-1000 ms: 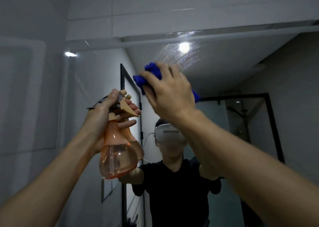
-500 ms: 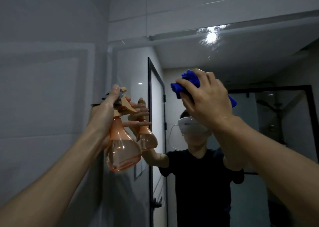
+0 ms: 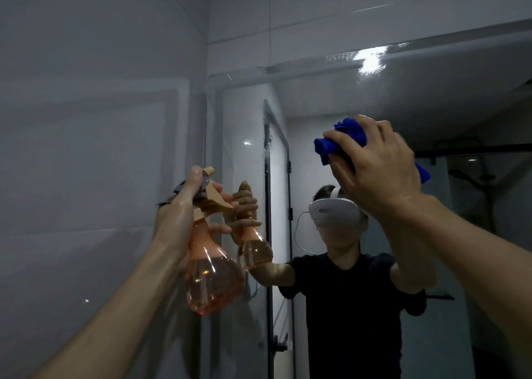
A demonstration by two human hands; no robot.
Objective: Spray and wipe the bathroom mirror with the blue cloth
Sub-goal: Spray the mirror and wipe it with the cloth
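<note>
The right hand [image 3: 377,171] is gripping the bunched blue cloth [image 3: 342,142] and pressing it against the mirror [image 3: 316,96], below the mirror's top edge and well right of its left edge. The left hand [image 3: 184,217] is gripping the orange spray bottle [image 3: 210,275] by its neck, holding it upright just before the glass near the left edge, beside the tiled wall [image 3: 86,148].

Mirror [image 3: 331,96] hung on pale tiled wall [image 3: 86,119]; blue cloth [image 3: 331,145] pressed against glass; droplets glinted near its top edge.
</note>
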